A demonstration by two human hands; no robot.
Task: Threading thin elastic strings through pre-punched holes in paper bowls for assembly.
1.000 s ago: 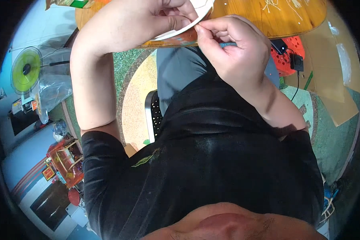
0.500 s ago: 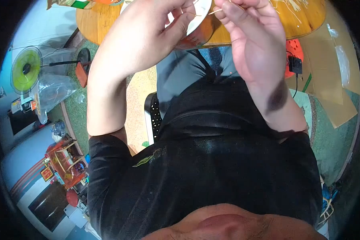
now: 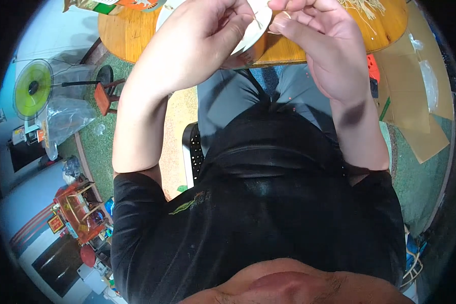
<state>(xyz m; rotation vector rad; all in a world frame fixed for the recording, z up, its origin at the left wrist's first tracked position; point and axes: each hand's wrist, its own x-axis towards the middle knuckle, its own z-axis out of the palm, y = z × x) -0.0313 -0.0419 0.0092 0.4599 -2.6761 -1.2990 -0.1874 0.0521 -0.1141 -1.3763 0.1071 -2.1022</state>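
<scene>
Right hand farther from left hand, pale strand in right pinch

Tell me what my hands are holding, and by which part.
Your right hand pinches a thin pale strand; another piece shows at your left hand, maybe pinched too. Which part is gripped cannot be told.

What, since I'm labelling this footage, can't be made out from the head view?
Head view, white round plate: far rim cut off by the top edge, part behind the bare left hand.
Head view, thin pale strand at that hand's fingertips: too small to tell its material.
Head view, pale stringy pile on the brown wooden table: cut off by the top edge.
</scene>
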